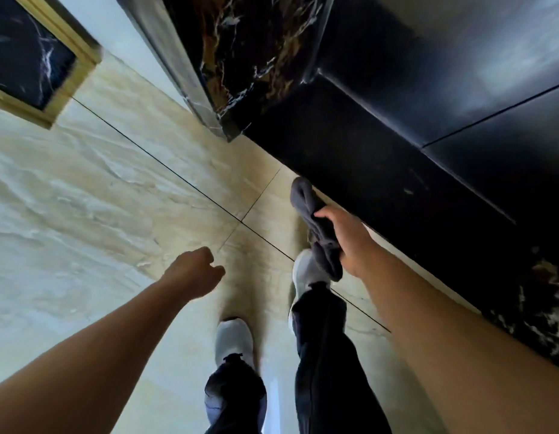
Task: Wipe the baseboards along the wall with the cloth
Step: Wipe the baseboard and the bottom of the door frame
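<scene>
My right hand point(347, 236) grips a bunched grey cloth point(315, 223), which hangs from it above the floor, just left of the black baseboard point(412, 214) that runs along the dark wall on the right. The cloth's upper end sits close to the baseboard; whether it touches is unclear. My left hand point(193, 270) hangs over the floor to the left, fingers curled in with nothing in them.
The floor point(100, 198) is glossy beige marble tile with dark joints. A black veined marble pillar corner point(228, 89) juts out ahead. A gold-framed dark inlay point(31, 57) lies at the upper left. My two feet in grey shoes point(234, 336) stand below the hands.
</scene>
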Available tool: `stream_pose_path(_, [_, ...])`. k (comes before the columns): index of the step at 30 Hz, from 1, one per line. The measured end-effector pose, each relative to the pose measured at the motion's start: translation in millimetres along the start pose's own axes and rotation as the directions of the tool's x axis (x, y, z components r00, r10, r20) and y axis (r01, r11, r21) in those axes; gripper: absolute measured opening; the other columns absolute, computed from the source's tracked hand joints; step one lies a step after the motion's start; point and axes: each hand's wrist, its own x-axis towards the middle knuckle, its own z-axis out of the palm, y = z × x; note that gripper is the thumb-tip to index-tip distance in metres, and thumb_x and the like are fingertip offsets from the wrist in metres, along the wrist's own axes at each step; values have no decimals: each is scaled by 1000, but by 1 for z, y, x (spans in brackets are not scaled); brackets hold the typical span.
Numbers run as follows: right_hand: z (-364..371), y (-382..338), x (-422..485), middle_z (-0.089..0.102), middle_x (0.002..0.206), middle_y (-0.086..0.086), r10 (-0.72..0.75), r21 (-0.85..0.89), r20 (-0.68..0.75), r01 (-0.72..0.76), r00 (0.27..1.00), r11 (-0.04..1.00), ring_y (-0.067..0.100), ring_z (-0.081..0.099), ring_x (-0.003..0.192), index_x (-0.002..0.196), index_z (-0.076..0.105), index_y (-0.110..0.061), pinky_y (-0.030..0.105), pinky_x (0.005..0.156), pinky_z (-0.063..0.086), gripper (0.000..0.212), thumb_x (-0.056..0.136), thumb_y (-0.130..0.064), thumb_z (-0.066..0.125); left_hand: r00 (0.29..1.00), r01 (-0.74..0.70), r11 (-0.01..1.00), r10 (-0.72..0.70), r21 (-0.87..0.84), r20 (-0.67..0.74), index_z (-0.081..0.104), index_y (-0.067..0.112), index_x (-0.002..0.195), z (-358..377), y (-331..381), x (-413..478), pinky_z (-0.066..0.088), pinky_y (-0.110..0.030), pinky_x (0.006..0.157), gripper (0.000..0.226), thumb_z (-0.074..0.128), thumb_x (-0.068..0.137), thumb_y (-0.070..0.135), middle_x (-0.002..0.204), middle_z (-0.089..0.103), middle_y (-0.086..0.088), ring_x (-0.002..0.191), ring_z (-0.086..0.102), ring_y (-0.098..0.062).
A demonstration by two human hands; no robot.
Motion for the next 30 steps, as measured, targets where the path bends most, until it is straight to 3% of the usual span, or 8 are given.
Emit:
stream_pose_path(3, [13, -49, 57, 67, 70, -5, -157, -158, 16, 158, 987, 975, 16, 63, 76, 79, 73, -29, 27, 68, 49, 13, 77, -31, 60, 999, 25, 1000, -25, 15, -20, 47, 15, 135, -5, 8, 50, 46, -43, 100, 52, 56, 91, 41, 133, 55, -16, 120, 53, -35])
stream_pose_path(5, [15, -84, 109, 68, 77, -8, -283, -265, 1, 274, 959, 925, 14, 62, 79, 94, 74, -30, 23, 64, 44, 20, 83, -28, 57, 996, 23, 1000, -24, -5, -84, 44, 16, 139, -4, 23, 93, 47, -42, 97, 55, 54, 91, 42, 134, 53, -15, 120, 53, -34])
stream_pose_path(12, [18, -147, 286, 58, 128, 6, -672, -691, -97, 436, 734, 576, 32, 51, 119, 126, 60, -36, 52, 104, 41, 52, 79, -50, 46, 846, -146, 988, 155, 58, -510, 26, 18, 151, 22, 65, 249, 25, -54, 116, 70, 43, 94, 55, 160, 22, -18, 146, 19, -41])
stream_pose_path(16, [37, -98, 371, 27, 156, 6, -662, -888, 93, 363, 744, 283, 38, 22, 141, 139, 40, -44, 58, 114, 22, 58, 83, -59, 42, 800, -159, 979, 203, 126, -565, 20, 25, 153, 49, 33, 311, 17, -55, 118, 71, 26, 94, 64, 164, 12, -12, 150, 9, -36])
stream_pose_path(19, [42, -74, 402, 7, 163, 5, -725, -943, 156, 320, 670, 92, 39, 5, 147, 144, 18, -50, 62, 114, 8, 63, 86, -69, 31, 771, -187, 965, 261, 186, -581, 26, 30, 148, 47, 13, 330, 24, -56, 110, 71, 23, 89, 70, 160, 21, -10, 146, 18, -37])
stream_pose_path(24, [24, -109, 415, -9, 165, 4, -682, -985, 119, 174, 721, 12, 29, -14, 150, 151, -6, -47, 59, 119, -2, 75, 84, -77, 9, 774, -93, 990, 137, 102, -619, 3, 32, 154, 50, -8, 328, 8, -59, 119, 89, 20, 82, 81, 165, -6, -10, 150, -7, -41])
stream_pose_path(27, [60, -89, 409, -15, 164, 11, -708, -982, 63, 171, 703, 82, 34, -17, 149, 151, -18, -38, 61, 118, -2, 79, 85, -74, 5, 777, -88, 996, 86, 28, -624, -10, 32, 155, 51, -15, 331, -8, -59, 120, 98, 17, 78, 86, 163, -24, -8, 147, -26, -40])
stream_pose_path(30, [118, -30, 384, -11, 164, 13, -744, -957, 255, 271, 618, -103, 38, -13, 149, 151, -17, -38, 61, 117, -4, 74, 90, -72, 4, 770, -103, 992, 124, 71, -625, -3, 26, 157, 53, -14, 340, -4, -63, 119, 99, 22, 79, 82, 164, -19, -11, 147, -26, -40])
